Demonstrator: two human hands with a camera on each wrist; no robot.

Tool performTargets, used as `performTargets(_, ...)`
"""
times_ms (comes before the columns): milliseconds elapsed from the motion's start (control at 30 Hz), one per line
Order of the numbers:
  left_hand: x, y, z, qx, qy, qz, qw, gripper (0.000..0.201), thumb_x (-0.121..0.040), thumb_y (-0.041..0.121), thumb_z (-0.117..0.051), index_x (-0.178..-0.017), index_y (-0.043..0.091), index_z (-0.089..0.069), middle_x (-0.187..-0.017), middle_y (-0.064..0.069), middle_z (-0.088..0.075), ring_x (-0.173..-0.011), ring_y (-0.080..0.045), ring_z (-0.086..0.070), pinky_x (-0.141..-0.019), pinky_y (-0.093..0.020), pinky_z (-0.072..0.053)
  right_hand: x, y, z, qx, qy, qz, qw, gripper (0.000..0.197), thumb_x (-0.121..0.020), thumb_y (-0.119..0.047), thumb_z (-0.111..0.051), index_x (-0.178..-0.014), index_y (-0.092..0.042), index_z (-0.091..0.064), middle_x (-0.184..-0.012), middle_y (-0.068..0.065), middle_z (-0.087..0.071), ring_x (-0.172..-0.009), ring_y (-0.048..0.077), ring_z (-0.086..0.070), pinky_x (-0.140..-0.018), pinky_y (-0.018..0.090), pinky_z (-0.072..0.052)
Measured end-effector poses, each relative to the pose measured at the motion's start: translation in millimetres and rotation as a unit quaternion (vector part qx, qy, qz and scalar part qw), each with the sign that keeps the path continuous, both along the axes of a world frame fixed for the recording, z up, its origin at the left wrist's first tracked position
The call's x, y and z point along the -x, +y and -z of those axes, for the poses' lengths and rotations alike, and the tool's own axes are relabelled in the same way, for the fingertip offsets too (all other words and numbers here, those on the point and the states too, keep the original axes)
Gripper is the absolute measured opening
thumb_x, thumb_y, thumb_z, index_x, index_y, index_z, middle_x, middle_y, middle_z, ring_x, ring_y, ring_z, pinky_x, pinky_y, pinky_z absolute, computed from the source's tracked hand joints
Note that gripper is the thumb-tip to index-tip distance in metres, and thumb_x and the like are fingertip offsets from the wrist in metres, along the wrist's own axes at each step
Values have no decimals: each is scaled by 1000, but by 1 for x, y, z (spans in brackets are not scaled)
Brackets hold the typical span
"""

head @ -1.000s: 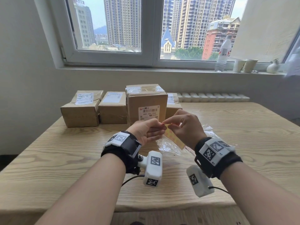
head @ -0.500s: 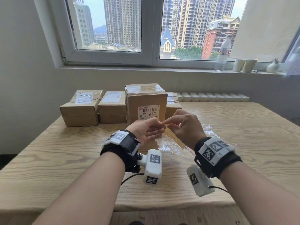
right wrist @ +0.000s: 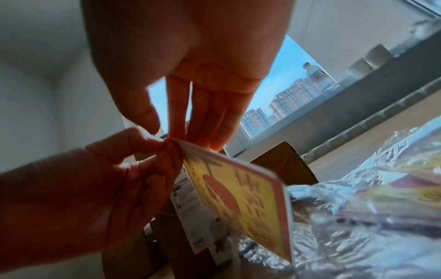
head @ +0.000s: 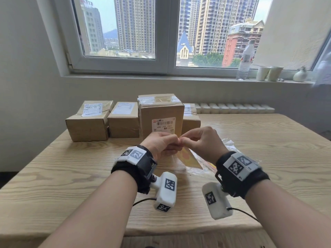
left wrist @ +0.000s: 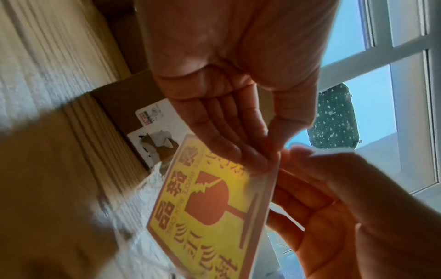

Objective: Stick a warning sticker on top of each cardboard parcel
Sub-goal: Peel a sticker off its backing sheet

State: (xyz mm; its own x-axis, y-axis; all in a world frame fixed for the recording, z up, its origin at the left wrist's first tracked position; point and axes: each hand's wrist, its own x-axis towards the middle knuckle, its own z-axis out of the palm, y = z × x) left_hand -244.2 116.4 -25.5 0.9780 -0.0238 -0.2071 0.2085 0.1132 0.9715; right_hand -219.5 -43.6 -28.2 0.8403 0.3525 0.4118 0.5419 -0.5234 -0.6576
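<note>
Head view shows both my hands raised over the pale wooden table (head: 71, 176), meeting at the top corner of a yellow rectangular warning sticker with a red broken-glass symbol (head: 189, 158). My left hand (head: 161, 144) pinches that corner between thumb and curled fingers, and my right hand (head: 202, 140) pinches the same corner from the other side. I hold it there, I judge, because a corner is where the sticker can be worked loose from its backing; the rest of the sheet hangs free below my hands so nothing sticks early.

Four brown cardboard parcels (head: 89, 122) stand in a row at the far side of the table, tops up and within reach, so each can take a sticker. The tall parcel (head: 159, 111) stands right behind my hands. None of their tops shows a yellow sticker yet, so the task looks barely begun. A crinkled clear plastic bag (right wrist: 358, 217) lies just to my right, with more yellow and red sheets inside.

Whether the sticker has parted from its backing I cannot tell: my fingertips (right wrist: 167, 149) cover the corner in every view. In the left wrist view the sticker (left wrist: 210, 207) is backlit by the window, its print blurred. The fourth parcel is mostly hidden behind the tall one.
</note>
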Motion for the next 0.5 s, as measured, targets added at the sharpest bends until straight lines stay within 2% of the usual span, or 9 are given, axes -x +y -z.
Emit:
performTargets(133, 1, -1, 1, -57, -30, 5, 998, 8, -83, 1, -65, -76, 3, -69, -66, -7, -71, -61, -12, -68, -74, -24, -57, -4, -3, -1, 6, 8, 5, 1000, 5, -76, -24, -75, -74, -20, -78, -67, -9, -73, -68, 2, -69, -68, 22, -57)
performTargets(300, 0, -4, 3, -97, -43, 1, 994, 4, -80, 4, -70, -80, 0, -71, -70, -11, -72, -65, -14, -69, -79, -28, -57, -4, -4, -1, 26, 7, 14, 1000, 5, -76, -22, -75, -72, -20, -78, -65, -10, -72, -67, 3, -68, -69, 25, -58)
performTargets(500, -2, -3, 5, -94, -48, 12, 994, 12, -80, 5, -70, -89, -3, -71, -80, -12, -75, -71, -15, -71, -84, -30, -58, -5, -7, 1, -40, 52, 8, 998, 9, -77, -16, -72, -71, -17, -78, -62, -2, -72, -57, 5, -64, -63, 30, -59)
